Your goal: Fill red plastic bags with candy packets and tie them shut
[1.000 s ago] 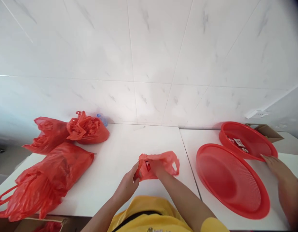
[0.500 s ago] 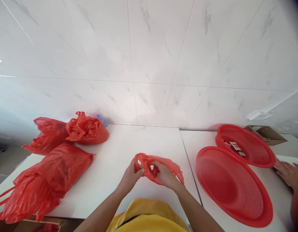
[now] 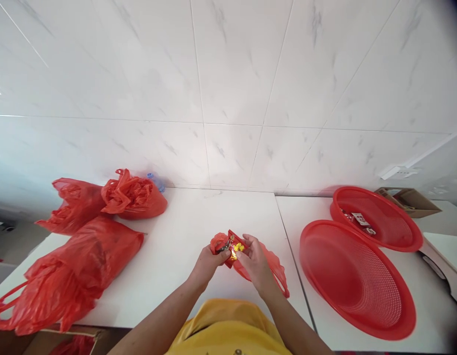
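The left hand [image 3: 207,264] pinches a red-and-gold packet [image 3: 236,245] by its left side; the right hand [image 3: 256,260] grips its right. A thin red bag [image 3: 276,266] spreads beneath, toward the white table's [image 3: 176,281] right edge. Full red bags [image 3: 88,261] crowd its left edge; beyond the right, two red baskets [image 3: 337,276] overlap.

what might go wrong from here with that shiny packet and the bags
The red-and-gold packet is held only by the fingers of the left hand, with the right hand touching it, so it might slip. The loose red bag bunched by both hands could snag. Folds of the large red bag reach over the near edge of the table, so it might slide off.
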Demonstrator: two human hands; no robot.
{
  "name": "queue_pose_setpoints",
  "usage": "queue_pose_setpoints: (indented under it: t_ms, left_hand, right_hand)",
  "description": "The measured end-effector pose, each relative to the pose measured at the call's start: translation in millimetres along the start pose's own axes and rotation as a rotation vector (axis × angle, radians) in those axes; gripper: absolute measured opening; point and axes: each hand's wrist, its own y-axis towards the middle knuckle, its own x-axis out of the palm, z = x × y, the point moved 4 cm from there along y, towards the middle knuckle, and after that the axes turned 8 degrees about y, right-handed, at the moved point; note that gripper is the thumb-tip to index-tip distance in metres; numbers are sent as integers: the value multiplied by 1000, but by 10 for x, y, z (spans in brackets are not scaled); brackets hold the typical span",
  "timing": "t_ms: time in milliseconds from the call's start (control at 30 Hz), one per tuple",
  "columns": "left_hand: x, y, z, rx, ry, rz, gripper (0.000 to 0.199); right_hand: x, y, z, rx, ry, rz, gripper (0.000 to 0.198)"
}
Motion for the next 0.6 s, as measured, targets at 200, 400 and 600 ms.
queue_pose_setpoints:
  t_ms: [200,400,600]
  left_hand:
    - [43,-33,-10,17,-168,-60,49]
    - [54,-68,74,49,-142,-54,43]
    - [46,-75,131,80,-249,-36,35]
  right_hand:
    - [47,10,25,89,80,-43,32]
    - [22,7,-104,66,57,-41,31]
    - [52,-12,-128,-6,126,-37,32]
